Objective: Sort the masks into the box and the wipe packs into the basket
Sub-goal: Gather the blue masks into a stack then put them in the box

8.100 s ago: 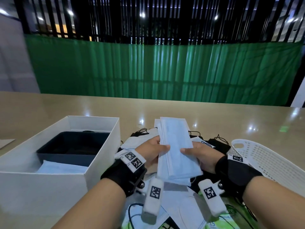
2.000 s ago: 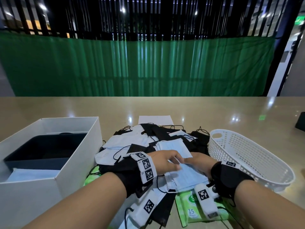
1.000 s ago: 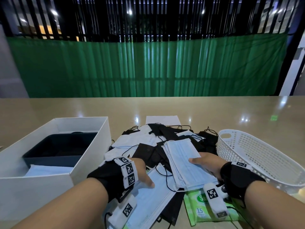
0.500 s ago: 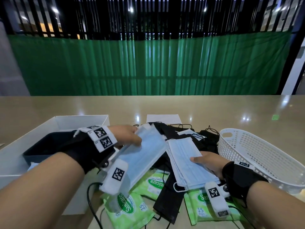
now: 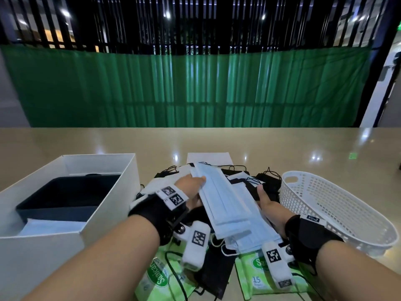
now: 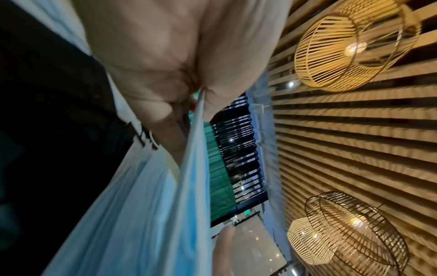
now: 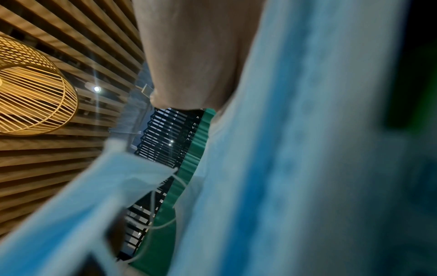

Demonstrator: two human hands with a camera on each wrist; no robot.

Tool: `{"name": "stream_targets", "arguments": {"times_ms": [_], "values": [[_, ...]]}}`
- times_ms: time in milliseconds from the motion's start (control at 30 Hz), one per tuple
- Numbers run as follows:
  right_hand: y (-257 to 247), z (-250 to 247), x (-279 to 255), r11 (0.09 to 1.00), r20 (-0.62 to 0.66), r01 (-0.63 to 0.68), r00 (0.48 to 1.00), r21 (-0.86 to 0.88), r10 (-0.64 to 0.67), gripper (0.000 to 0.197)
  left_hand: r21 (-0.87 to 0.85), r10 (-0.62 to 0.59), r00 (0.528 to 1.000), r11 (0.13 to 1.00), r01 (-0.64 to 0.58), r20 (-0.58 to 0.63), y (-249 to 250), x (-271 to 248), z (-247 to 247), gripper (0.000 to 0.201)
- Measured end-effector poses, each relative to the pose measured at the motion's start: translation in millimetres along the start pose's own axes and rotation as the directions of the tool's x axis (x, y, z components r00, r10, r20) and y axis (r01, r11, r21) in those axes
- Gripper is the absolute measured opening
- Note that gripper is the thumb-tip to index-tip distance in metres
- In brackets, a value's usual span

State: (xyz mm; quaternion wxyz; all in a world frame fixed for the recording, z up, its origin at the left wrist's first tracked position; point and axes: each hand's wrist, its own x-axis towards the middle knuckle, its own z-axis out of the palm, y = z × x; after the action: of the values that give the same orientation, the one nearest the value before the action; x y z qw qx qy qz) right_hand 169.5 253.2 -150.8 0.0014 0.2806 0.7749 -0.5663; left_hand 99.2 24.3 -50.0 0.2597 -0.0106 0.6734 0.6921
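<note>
I see the table (image 5: 65,140) running wide under everything, and on it the largest piece, the white box (image 5: 104,205), at the left with a dark insert inside and some pale blue sheet at its near end. At the right sits the white basket (image 5: 338,216), and I can see nothing in it. Between the 2 lies the loose pile of black masks (image 5: 269,183), reaching from the centre to the far side.

Over that pile I have the blue masks (image 5: 225,205) gathered as a stack, held off the table between both hands. My left hand (image 5: 191,187) pinches the stack's left edge, thumb on top and fingers beneath, which the left wrist view confirms. My right hand (image 5: 268,205) is at the right edge with the thumb up; its fingers are hidden under the stack, so I judge it grips but cannot see how.

At the near edge, 2 green wipe packs (image 5: 267,276) lie flat, partly under the masks and wrist gear.

I judge the step in hand is squaring the blue stack. Next it needs carrying left over the box wall and lowering in, keeping the ear loops from snagging the pile.
</note>
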Motion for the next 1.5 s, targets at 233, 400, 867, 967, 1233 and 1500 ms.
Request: {"name": "stream_targets", "arguments": {"times_ms": [233,400,867,967,1233,1500], "values": [[-27,3,-34,0.999,0.097,0.009,0.995,-0.049,-0.004,0.074,0.072,-0.050,0.997,0.996,0.046,0.063,-42,22,31,0.035],[-22,3,-34,0.995,0.241,0.060,0.967,0.079,-0.077,0.048,0.204,0.003,0.988,0.978,-0.034,0.152,-54,33,33,0.062],[-92,14,-70,0.748,0.074,0.487,0.815,0.451,-0.575,0.029,-0.023,0.308,0.873,0.946,-0.323,0.377,-4,-2,0,0.059],[-104,28,-73,0.706,0.063,0.599,0.744,0.378,-0.665,0.035,-0.032,0.419,0.824,0.897,-0.441,0.380,5,-8,-6,0.049],[-90,63,-65,0.712,0.263,0.626,0.664,0.318,-0.700,0.091,0.000,0.409,0.850,0.901,-0.433,0.331,-14,-5,-29,0.070],[-88,75,-66,0.792,0.374,0.566,0.700,0.229,-0.609,0.091,-0.029,0.348,0.900,0.935,-0.353,0.262,-19,-6,-30,0.072]]}}
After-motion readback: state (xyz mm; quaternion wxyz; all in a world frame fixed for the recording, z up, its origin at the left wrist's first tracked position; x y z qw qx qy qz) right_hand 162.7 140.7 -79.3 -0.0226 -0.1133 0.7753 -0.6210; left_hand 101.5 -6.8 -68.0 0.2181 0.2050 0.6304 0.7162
